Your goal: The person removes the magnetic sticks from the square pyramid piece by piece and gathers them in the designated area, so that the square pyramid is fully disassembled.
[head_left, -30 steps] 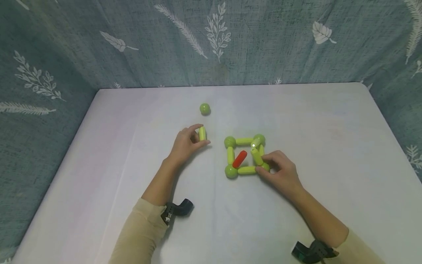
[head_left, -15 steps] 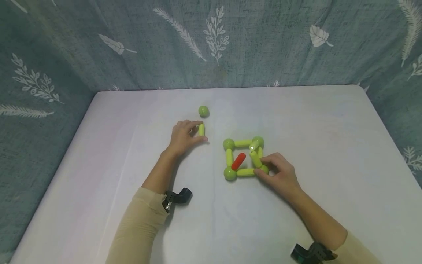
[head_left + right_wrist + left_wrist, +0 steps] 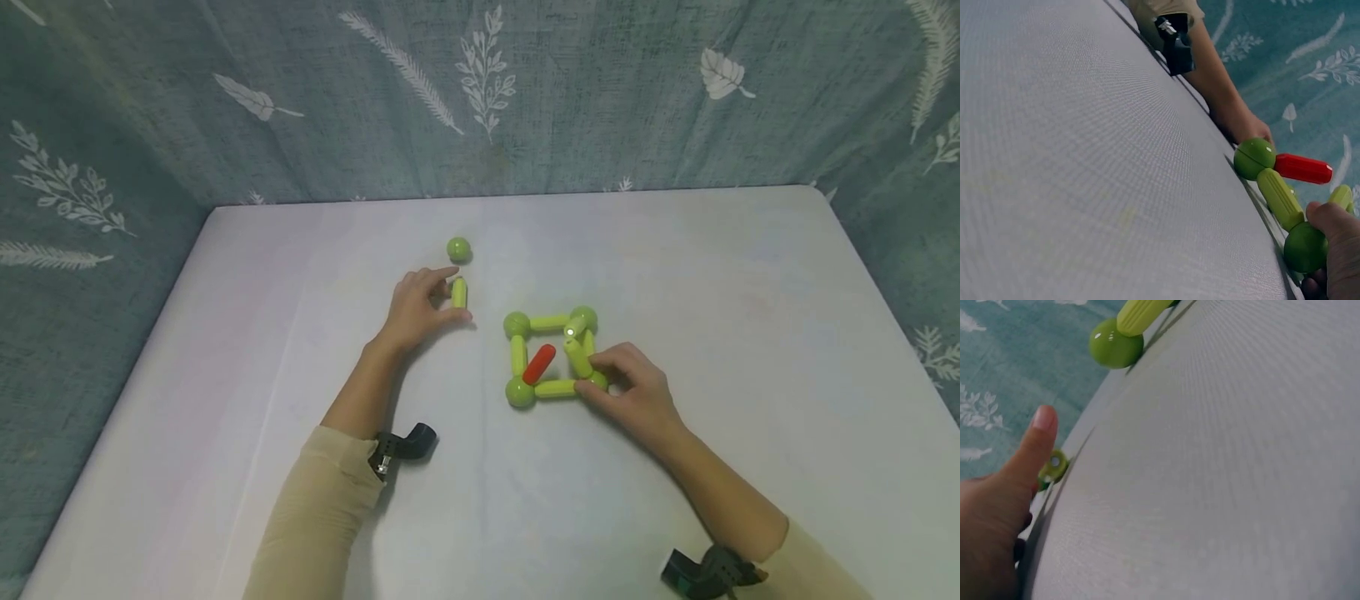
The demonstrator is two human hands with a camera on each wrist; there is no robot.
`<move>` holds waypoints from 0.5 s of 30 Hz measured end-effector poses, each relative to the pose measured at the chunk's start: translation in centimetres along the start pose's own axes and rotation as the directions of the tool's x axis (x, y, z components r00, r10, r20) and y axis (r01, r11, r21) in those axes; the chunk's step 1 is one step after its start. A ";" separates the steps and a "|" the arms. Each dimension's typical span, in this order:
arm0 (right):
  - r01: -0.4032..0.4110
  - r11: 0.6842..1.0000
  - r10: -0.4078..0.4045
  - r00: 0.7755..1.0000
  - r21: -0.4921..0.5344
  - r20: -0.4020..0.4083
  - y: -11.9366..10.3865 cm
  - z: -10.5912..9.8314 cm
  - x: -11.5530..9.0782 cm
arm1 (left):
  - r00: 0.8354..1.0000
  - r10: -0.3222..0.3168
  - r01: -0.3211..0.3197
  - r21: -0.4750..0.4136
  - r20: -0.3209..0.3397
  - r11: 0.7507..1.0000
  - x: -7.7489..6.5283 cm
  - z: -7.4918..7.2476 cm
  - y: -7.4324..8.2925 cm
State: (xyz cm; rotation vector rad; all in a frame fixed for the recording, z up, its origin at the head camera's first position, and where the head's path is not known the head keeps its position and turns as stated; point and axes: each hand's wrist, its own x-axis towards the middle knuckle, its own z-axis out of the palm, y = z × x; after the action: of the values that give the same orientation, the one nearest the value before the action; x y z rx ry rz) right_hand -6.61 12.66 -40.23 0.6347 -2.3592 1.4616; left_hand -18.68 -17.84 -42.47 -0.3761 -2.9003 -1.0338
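Toward the surface's (image 3: 712,275) far edge, we see the left hand (image 3: 414,308) unclasped around a stick (image 3: 459,293) pointing at the ball (image 3: 459,249).

No text, label or number can be read.

Blue-green cloth (image 3: 600,100) right across the back here, sweeping down both flanks as well, and look at those white prints: a long frond (image 3: 411,73), a leafy sprig (image 3: 486,75) just beside it, a broad leaf (image 3: 722,75) over to the right! Below it spreads the pale table (image 3: 750,292), far corners rounded, a faint crease down the left side, a lilac tinge there too. Soft light, and the wrist views catch a fine, ribbed texture on top.
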 end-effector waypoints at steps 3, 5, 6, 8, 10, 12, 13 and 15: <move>0.002 1.000 -0.002 1.000 0.003 0.001 0.0 0.0 0.1 | 0.999 0.036 -0.039 -0.101 -0.034 0.994 -0.3 0.3 0.5; 0.002 1.000 -0.002 1.000 0.006 0.002 -0.1 0.0 0.1 | 0.996 0.078 -0.085 -0.150 -0.048 0.985 -0.5 0.6 1.2; 0.000 1.000 0.000 1.000 0.005 0.004 -0.1 0.0 0.1 | 0.993 0.105 -0.112 -0.166 -0.050 0.980 -0.6 0.8 1.6; -0.004 1.000 0.004 1.000 0.006 0.006 -0.1 -0.1 0.1 | 0.985 0.164 -0.169 -0.194 -0.045 0.966 -0.7 1.1 2.5; -0.008 1.000 0.008 1.000 0.005 0.006 -0.1 -0.1 0.1 | 0.971 0.238 -0.237 -0.214 -0.025 0.947 -0.9 1.4 3.4; -0.007 1.000 0.007 1.000 0.007 0.006 -0.1 -0.1 0.1 | 0.948 0.317 -0.304 -0.232 0.019 0.924 -1.2 1.6 4.3; -0.005 1.000 0.005 1.000 0.009 0.005 -0.1 -0.1 0.1 | 0.934 0.355 -0.334 -0.242 0.047 0.911 -1.4 1.8 4.8; 0.002 1.000 -0.002 1.000 0.011 0.003 0.0 -0.1 0.1 | 0.903 0.414 -0.376 -0.255 0.114 0.891 -1.9 2.0 5.6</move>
State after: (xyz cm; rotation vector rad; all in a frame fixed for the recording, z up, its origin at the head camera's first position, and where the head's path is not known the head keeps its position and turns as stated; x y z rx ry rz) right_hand -6.70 12.67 -40.11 0.6419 -2.3538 1.4746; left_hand -15.36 -12.75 -40.78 -1.0642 -2.6605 -1.3094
